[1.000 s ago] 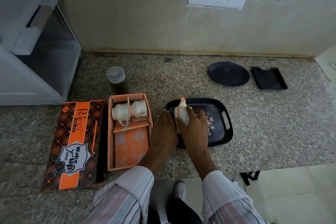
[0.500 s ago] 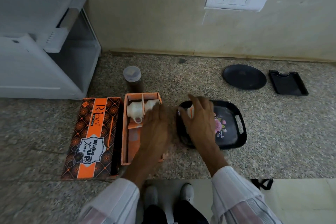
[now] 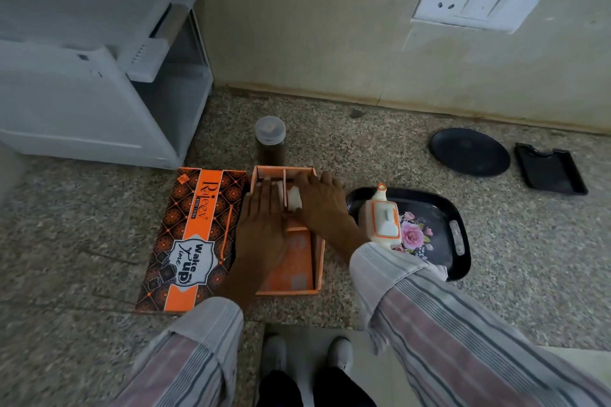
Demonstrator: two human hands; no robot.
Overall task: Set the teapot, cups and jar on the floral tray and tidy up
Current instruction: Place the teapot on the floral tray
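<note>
- Head view looks down on a speckled stone worktop (image 3: pixel 380 155) with a rough, grainy look.
- Teapot (image 3: pixel 382 218) is white and boxy with orange lines and a small spout. It sits on the left part of the tray (image 3: pixel 459 238).
- The tray is shiny black with rounded corners and pink flowers painted on it. It lies near the front edge of the worktop.
- Two white cups (image 3: pixel 292 196) sit in the far end of an open orange card box (image 3: pixel 307 261), mostly hidden by the hands.
- Left hand (image 3: pixel 263 225) lies flat over the left cup, fingers straight.
- Right hand (image 3: pixel 319 200) covers the right cup. I cannot tell if its fingers grip it.
- The jar (image 3: pixel 270 144) is round with a clear lid and brown stuff inside. It stands just behind the box.
- A patterned orange and black lid (image 3: pixel 191 238) lies just left of the box.
- A round black plate (image 3: pixel 469 151) and a small black dish (image 3: pixel 550 172) lie near the back right.
</note>
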